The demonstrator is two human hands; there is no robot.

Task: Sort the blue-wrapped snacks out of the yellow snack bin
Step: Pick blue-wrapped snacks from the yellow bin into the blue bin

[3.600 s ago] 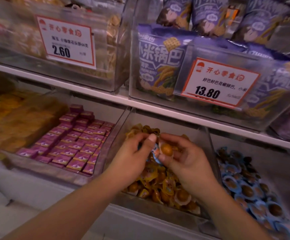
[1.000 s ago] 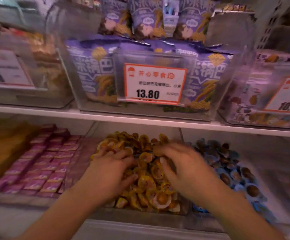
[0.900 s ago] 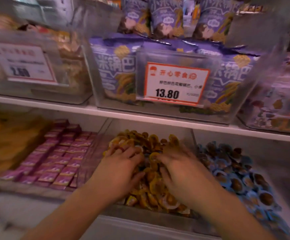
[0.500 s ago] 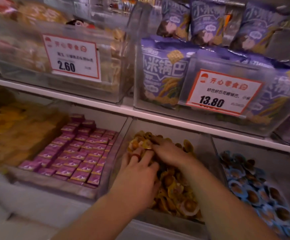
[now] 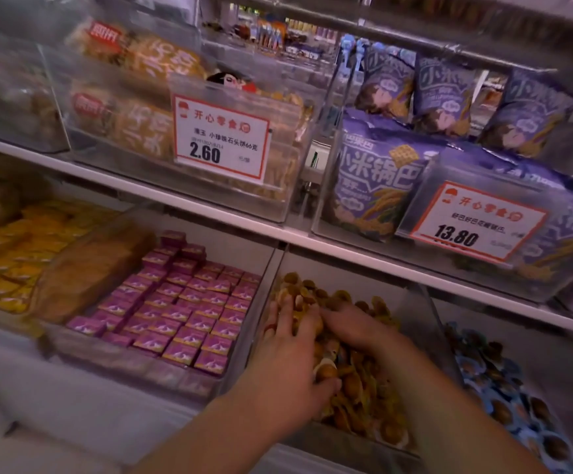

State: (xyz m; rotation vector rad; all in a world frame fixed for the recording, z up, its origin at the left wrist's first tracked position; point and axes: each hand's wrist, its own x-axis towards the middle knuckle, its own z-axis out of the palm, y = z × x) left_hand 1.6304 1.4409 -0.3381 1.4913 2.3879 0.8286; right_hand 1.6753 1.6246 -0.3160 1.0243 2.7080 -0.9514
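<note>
The clear bin (image 5: 415,313) on the lower shelf holds a heap of yellow-wrapped snacks (image 5: 363,398). My left hand (image 5: 288,357) lies flat on the heap at its left side, fingers spread and pointing to the back. My right hand (image 5: 353,328) reaches across from the right, its fingertips buried in the snacks beside my left fingers. A small blue bit (image 5: 333,353) shows between the two hands. The bin to the right holds blue-wrapped snacks (image 5: 504,395).
Left of the yellow bin is a bin of purple boxes (image 5: 182,309), then orange packs (image 5: 15,254). The upper shelf carries clear bins with bags, purple packs (image 5: 377,176) and price tags (image 5: 222,136). The white shelf edge (image 5: 346,254) hangs just above the bins.
Both hands have slid toward the back left of the yellow heap and dug in deeper. The view has swung left and tilted up.
</note>
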